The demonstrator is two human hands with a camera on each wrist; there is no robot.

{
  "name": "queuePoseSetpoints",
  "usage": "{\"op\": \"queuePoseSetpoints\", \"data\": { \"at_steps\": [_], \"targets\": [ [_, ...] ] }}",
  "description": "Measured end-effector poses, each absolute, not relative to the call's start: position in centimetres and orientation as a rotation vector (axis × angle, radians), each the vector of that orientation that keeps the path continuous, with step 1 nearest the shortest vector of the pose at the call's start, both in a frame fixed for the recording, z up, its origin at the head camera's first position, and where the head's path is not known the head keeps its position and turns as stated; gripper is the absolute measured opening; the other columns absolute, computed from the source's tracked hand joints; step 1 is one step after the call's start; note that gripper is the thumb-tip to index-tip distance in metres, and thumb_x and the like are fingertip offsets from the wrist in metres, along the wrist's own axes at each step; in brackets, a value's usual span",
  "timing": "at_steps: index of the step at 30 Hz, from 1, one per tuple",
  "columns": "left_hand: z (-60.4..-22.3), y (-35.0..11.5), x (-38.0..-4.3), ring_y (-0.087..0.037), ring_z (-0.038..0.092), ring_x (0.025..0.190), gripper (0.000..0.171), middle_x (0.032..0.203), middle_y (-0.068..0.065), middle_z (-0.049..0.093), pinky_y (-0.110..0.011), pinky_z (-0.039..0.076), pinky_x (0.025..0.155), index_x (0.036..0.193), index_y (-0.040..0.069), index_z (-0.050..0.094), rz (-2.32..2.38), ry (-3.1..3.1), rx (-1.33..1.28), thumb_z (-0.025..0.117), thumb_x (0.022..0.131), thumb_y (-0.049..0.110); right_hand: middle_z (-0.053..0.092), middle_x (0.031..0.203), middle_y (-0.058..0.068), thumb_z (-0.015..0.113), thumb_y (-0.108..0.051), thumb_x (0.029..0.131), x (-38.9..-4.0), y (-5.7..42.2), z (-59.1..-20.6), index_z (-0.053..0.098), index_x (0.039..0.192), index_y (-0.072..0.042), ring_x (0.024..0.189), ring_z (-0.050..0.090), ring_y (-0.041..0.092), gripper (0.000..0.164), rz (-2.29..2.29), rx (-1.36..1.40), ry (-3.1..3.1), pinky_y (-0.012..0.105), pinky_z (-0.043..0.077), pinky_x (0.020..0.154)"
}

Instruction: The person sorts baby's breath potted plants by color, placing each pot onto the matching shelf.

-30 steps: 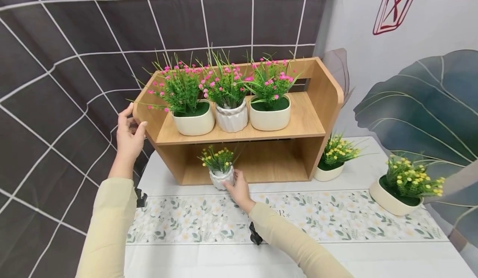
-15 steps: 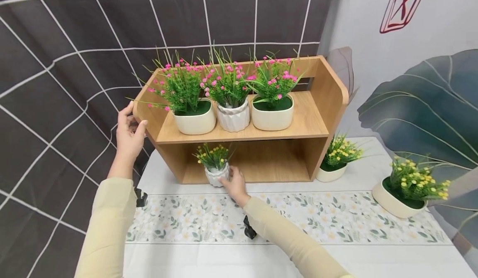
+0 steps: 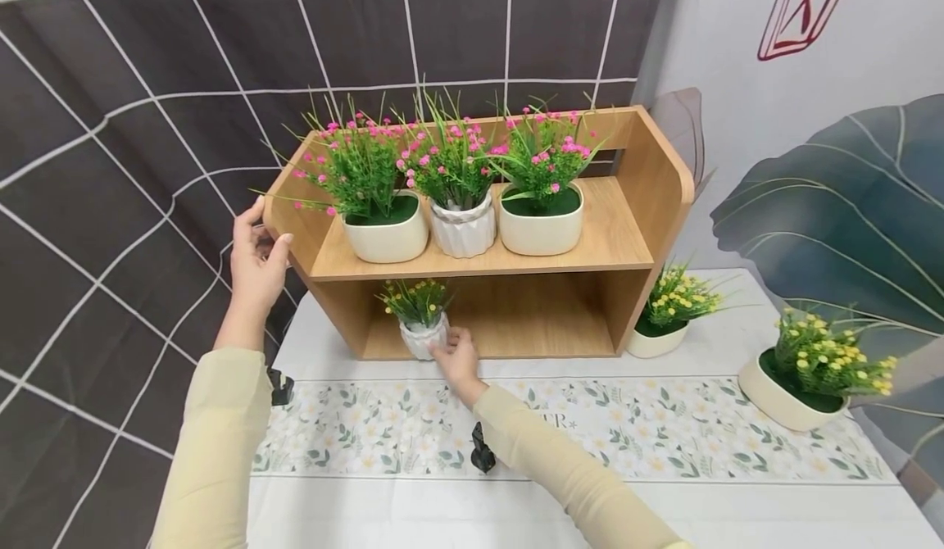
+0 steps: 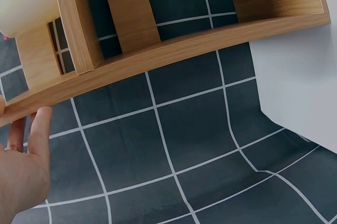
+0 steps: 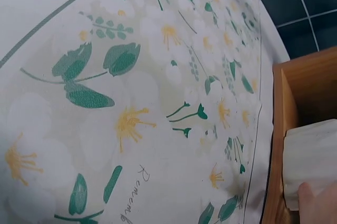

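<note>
A two-tier wooden shelf [image 3: 612, 242] stands on a white table. My left hand [image 3: 254, 260] grips the edge of its left side panel, thumb in front and fingers behind; in the left wrist view the left hand [image 4: 25, 174] lies along that panel of the shelf [image 4: 158, 50]. A small white ribbed pot [image 3: 421, 338] with yellow flowers stands at the front left of the lower tier. My right hand [image 3: 459, 358] holds its right side. In the right wrist view the right hand [image 5: 317, 206] touches the ribbed pot [image 5: 310, 155].
Three white pots of pink flowers [image 3: 457, 180] fill the upper tier's left and middle. Two cream pots of yellow flowers [image 3: 667, 319] [image 3: 807, 377] stand on the table, right of the shelf. A floral runner [image 3: 664, 434] crosses the table. A dark checked cloth [image 3: 111, 123] hangs behind.
My right hand has slid the small yellow-flower pot leftward and a little deeper into the lower tier. The left hand has stayed on the side panel.
</note>
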State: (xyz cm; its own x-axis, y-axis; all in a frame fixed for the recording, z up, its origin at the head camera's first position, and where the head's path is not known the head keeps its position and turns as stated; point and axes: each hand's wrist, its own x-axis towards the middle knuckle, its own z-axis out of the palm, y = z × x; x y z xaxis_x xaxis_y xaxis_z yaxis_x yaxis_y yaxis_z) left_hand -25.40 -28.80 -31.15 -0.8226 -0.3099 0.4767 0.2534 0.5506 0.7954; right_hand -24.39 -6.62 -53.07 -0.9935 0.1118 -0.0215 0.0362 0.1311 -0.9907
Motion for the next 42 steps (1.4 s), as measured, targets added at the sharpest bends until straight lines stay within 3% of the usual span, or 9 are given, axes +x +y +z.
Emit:
{"op": "queuePoseSetpoints", "data": {
  "at_steps": [9,12,14,18,21,25,33,42],
  "targets": [
    [-30.7,-28.2,-25.2,0.005,0.048,0.078,0.054,0.109,-0.004,0.052,-0.006,0.043,0.061,0.143,0.013,0.035,-1.275,-2.176,0.018,0.050,0.093,-0.002,0.046,0.125,0.037,0.062,0.005,0.083,-24.9,-6.3,-52.8,0.032,0.131,0.017,0.119,0.047,0.048,0.058,2.324,-0.048,-2.236,0.048,0.045,0.101],
    [-30.7,-28.1,-25.2,0.005,0.048,0.078,0.054,0.108,-0.002,0.051,-0.006,0.043,0.061,0.143,0.013,0.035,-1.281,-2.174,0.016,0.049,0.093,-0.002,0.047,0.127,0.033,0.064,0.001,0.083,-25.1,-5.8,-53.2,0.033,0.132,0.012,0.119,0.050,0.043,0.059,2.299,0.056,-2.237,0.045,0.046,0.100],
    [-30.6,-28.1,-25.2,0.005,0.048,0.078,0.054,0.107,-0.001,0.051,-0.006,0.044,0.061,0.143,0.013,0.035,-1.281,-2.177,0.015,0.049,0.093,-0.002,0.052,0.122,0.026,0.067,-0.009,0.085,-26.7,-5.8,-56.5,0.037,0.131,0.005,0.113,0.056,0.033,0.057,2.272,0.187,-2.192,0.036,0.051,0.094],
    [-30.7,-28.4,-25.3,0.005,0.048,0.077,0.053,0.107,0.001,0.051,-0.005,0.043,0.061,0.143,0.013,0.035,-1.257,-2.178,0.017,0.050,0.093,-0.002,0.051,0.126,0.023,0.066,-0.010,0.084,-27.4,-5.8,-57.9,0.037,0.132,0.003,0.116,0.054,0.032,0.057,2.295,0.274,-2.194,0.036,0.051,0.094],
    [-30.7,-28.6,-25.5,0.005,0.047,0.076,0.053,0.107,0.000,0.051,-0.005,0.043,0.060,0.142,0.013,0.036,-1.238,-2.174,0.018,0.050,0.093,-0.002,0.044,0.129,0.034,0.058,0.001,0.083,-25.6,-6.0,-54.3,0.035,0.130,0.013,0.122,0.045,0.046,0.054,2.287,0.229,-2.284,0.049,0.045,0.100],
    [-30.8,-28.6,-25.6,0.005,0.047,0.077,0.054,0.110,-0.003,0.052,-0.006,0.043,0.061,0.143,0.013,0.034,-1.247,-2.185,0.020,0.050,0.094,-0.001,0.042,0.126,0.041,0.055,0.006,0.084,-24.0,-6.1,-52.0,0.035,0.127,0.019,0.120,0.042,0.053,0.049,2.258,0.215,-2.306,0.054,0.042,0.101],
    [-31.0,-28.7,-25.4,0.005,0.047,0.080,0.054,0.116,-0.010,0.052,-0.005,0.044,0.063,0.144,0.015,0.033,-1.266,-2.195,0.068,0.050,0.094,0.000,0.051,0.122,0.031,0.061,0.003,0.083,-21.9,-5.6,-51.6,0.040,0.127,0.013,0.116,0.049,0.043,0.050,1.968,0.333,-2.503,0.049,0.047,0.096],
    [-31.1,-28.6,-25.3,0.003,0.046,0.081,0.054,0.123,-0.019,0.052,-0.005,0.043,0.065,0.144,0.014,0.033,-1.229,-2.218,0.059,0.050,0.094,0.000,0.052,0.123,0.030,0.063,0.002,0.082,-20.0,-3.7,-51.0,0.044,0.125,0.013,0.116,0.049,0.044,0.049,1.928,0.508,-2.425,0.054,0.048,0.093]
  ]
}}
